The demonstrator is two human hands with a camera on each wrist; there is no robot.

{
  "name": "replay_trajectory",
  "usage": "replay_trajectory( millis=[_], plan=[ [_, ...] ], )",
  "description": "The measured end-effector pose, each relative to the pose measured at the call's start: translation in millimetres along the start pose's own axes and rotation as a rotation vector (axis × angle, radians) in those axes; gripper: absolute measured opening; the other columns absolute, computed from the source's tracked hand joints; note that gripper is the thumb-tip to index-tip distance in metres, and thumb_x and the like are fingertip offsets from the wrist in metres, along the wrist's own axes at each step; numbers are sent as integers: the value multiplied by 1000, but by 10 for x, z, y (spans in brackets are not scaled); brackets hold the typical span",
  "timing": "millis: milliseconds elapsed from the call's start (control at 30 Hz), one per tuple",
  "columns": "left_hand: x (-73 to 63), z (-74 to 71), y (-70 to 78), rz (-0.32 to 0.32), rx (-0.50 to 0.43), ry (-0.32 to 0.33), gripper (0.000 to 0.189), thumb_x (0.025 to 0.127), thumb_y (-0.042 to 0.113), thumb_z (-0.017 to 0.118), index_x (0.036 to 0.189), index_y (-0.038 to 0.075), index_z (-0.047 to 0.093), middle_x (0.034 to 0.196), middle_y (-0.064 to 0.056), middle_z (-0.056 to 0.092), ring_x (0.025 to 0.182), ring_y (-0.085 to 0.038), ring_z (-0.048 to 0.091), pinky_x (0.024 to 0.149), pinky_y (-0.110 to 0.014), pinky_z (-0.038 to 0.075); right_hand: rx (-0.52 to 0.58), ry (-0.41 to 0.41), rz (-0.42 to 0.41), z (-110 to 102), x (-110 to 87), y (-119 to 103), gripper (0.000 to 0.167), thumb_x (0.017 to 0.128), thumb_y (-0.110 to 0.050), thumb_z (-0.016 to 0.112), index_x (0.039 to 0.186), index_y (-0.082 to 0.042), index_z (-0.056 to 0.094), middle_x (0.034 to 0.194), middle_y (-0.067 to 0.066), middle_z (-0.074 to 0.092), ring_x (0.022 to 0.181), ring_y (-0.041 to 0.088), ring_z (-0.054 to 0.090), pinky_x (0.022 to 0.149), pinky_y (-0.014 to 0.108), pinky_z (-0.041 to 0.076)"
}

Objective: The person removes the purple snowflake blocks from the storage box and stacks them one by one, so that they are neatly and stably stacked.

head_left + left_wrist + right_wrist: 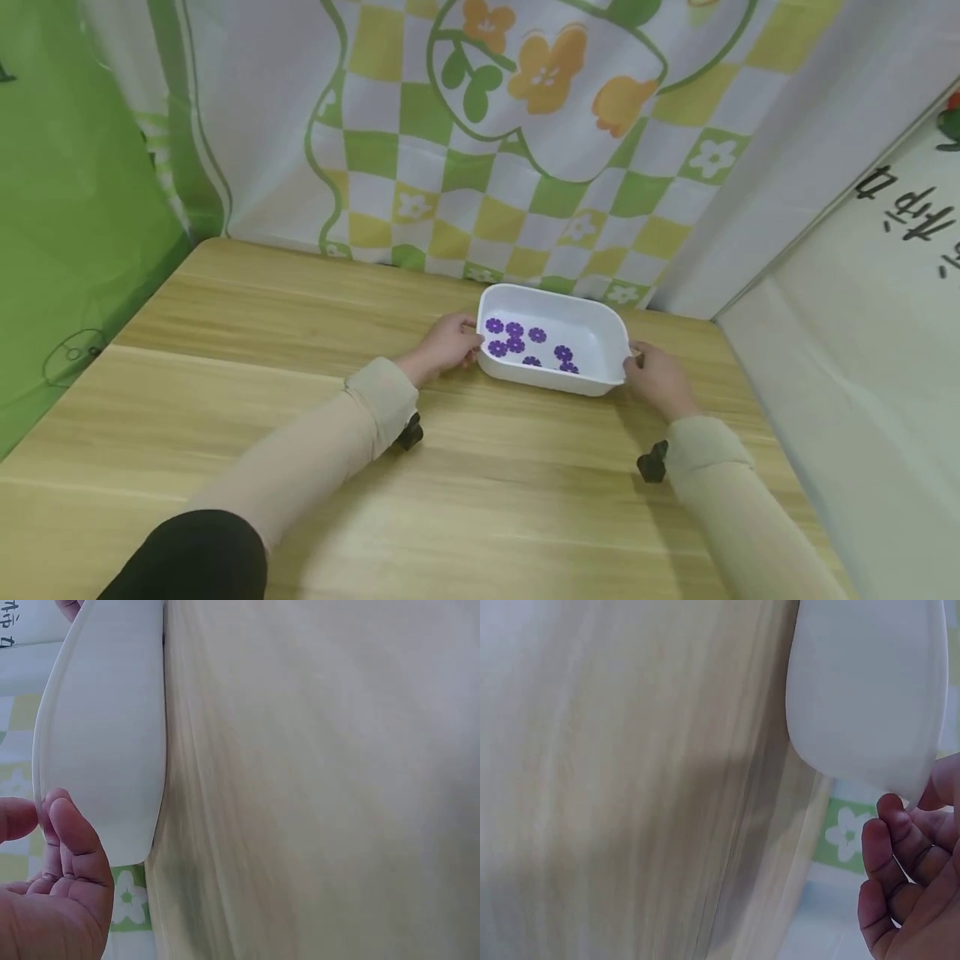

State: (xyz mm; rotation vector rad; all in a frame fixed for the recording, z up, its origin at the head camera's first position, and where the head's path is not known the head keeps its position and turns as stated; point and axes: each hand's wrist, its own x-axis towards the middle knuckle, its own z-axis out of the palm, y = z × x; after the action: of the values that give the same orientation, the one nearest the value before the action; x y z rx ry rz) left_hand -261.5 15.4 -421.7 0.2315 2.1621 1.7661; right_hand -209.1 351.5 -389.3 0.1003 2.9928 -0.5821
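A white rectangular plastic basin with rounded corners is near the back edge of the table, several purple flower shapes showing on its inside bottom. Whether those are printed or loose I cannot tell. My left hand pinches the basin's left rim between thumb and fingers; the left wrist view shows the fingers on the rim. At the opposite end, my right hand pinches the right rim, its fingertips under the edge in the right wrist view.
The wooden table spreads in front of the basin. Behind hangs a checked, flowered curtain. A white panel with dark writing borders the right side, and green cloth the left. Each wrist carries a small black device.
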Motion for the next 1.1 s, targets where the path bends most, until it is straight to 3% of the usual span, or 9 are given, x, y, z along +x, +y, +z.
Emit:
replay_trajectory(
  millis=[267, 467, 633, 833, 1000, 1100],
  plan=[
    [-245, -246, -87, -9, -5, -8, 41, 101, 2, 59, 138, -11, 48, 89, -12, 65, 65, -12, 56, 55, -21, 48, -84, 53, -131, 155, -64, -150, 51, 102, -16, 45, 141, 17, 47, 98, 24, 70, 66, 23, 56, 57, 35, 48],
    [-448, -462, -138, -44, -20, -10, 42, 101, 2, 59, 138, -11, 46, 88, -10, 65, 67, -12, 57, 57, -22, 48, -174, 49, -209, 221, -155, -364, 52, 101, -17, 48, 141, 15, 50, 89, 17, 69, 71, 27, 59, 64, 44, 52],
    [-559, -632, -183, -44, -15, -11, 43, 101, 2, 58, 139, -13, 43, 89, -10, 64, 70, -13, 57, 60, -23, 49, -264, 60, -284, 298, -221, -516, 49, 100, -19, 47, 136, 14, 55, 102, 23, 70, 91, 39, 67, 81, 57, 54],
    [-701, -773, -239, -35, 33, -2, 43, 101, 2, 58, 138, -14, 44, 91, -10, 65, 72, -14, 57, 63, -25, 50, -272, 27, -278, 344, -345, -702, 54, 103, -23, 47, 142, 14, 49, 125, 30, 65, 116, 49, 62, 95, 70, 43],
    [-826, -914, -285, -23, 41, 2, 44, 101, 1, 57, 140, -15, 44, 91, -10, 65, 74, -16, 57, 62, -24, 49, -270, 29, -344, 375, -415, -808, 58, 106, -29, 48, 147, 12, 44, 135, 32, 59, 120, 52, 59, 96, 70, 45],
    [-896, -1014, -308, -20, 39, 2, 44, 101, 0, 57, 141, -15, 43, 89, -10, 64, 72, -15, 55, 60, -22, 47, -276, 9, -375, 409, -408, -876, 72, 108, -43, 46, 154, 11, 33, 148, 34, 47, 132, 53, 49, 102, 70, 41]
  ],
)
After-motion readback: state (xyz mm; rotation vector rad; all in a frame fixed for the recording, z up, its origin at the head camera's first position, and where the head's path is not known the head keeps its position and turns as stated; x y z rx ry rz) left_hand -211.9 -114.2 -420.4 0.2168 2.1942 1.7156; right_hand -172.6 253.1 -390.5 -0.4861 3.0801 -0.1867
